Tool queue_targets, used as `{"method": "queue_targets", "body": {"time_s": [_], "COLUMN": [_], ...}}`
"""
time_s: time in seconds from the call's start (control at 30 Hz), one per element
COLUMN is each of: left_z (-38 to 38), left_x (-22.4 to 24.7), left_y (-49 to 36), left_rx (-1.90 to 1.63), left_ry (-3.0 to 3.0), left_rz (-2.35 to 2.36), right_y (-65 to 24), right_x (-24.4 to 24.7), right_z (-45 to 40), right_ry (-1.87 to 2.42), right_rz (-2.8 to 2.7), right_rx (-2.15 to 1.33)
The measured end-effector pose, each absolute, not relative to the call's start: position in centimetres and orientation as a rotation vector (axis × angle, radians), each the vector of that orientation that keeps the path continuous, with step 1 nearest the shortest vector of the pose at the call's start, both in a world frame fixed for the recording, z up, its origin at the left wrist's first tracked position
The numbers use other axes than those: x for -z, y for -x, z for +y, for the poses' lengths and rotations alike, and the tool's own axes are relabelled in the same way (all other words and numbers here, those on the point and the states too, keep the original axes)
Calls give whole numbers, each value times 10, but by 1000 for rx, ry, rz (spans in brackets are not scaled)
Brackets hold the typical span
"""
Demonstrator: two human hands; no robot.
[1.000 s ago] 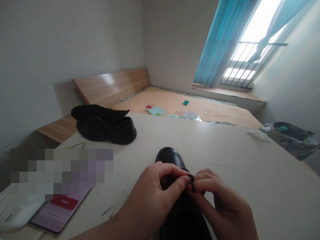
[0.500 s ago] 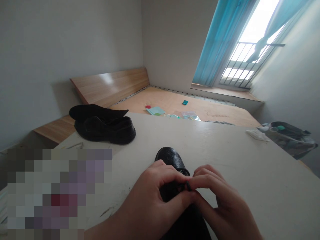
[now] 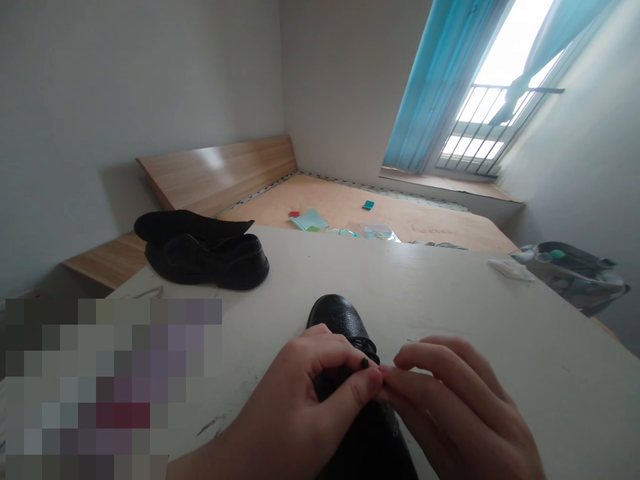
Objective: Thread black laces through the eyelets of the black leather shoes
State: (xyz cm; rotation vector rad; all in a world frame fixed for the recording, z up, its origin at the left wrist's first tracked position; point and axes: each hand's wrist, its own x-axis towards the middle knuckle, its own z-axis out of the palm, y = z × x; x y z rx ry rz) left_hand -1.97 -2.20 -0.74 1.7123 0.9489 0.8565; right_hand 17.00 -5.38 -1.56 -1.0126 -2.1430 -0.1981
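Observation:
A black leather shoe (image 3: 340, 319) points away from me on the white table, partly covered by my hands. My left hand (image 3: 315, 393) lies over its left side, thumb and forefinger pinched on a small black lace end (image 3: 365, 364). My right hand (image 3: 457, 400) is at the shoe's right side, its fingertips meeting the left thumb tip; the other fingers are loosely bent. Whether the right fingertips hold any lace is hidden. Black lace crosses the shoe just ahead of my hands.
Another black shoe (image 3: 210, 260) lies at the table's far left with a black insole (image 3: 193, 223) on it. A white packet (image 3: 511, 269) is near the right edge of the white table (image 3: 500, 347). Beyond are a bed board with small packets and a bag (image 3: 583, 273).
My right hand has shifted slightly right and its upper fingers have lifted and loosened. The left thumb and forefinger have drawn together around the lace end. The view has moved slightly.

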Motion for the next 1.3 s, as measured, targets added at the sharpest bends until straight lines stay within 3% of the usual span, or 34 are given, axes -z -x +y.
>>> {"method": "queue_targets", "body": {"time_s": [0.3, 0.57, 0.87, 1.1, 1.3], "left_z": [-15, -12, -14, -15, -16], "left_x": [4, 3, 5, 6, 9], "left_y": [23, 28, 38, 39, 35], "left_rx": [-676, -778, -1049, -1059, -1334], "left_ry": [-1454, -1719, -2525, -2617, -2797], "left_rz": [1020, 994, 672, 688, 501], "right_y": [-169, -159, -151, -155, -156], "right_x": [9, 16, 24, 25, 20], "right_z": [-53, -44, -37, -41, -44], "right_ry": [877, 1127, 1174, 1102, 1107], "right_rz": [-2238, -1982, -1872, -1770, -1820], "right_rx": [336, -239, -596, -874, -965]}}
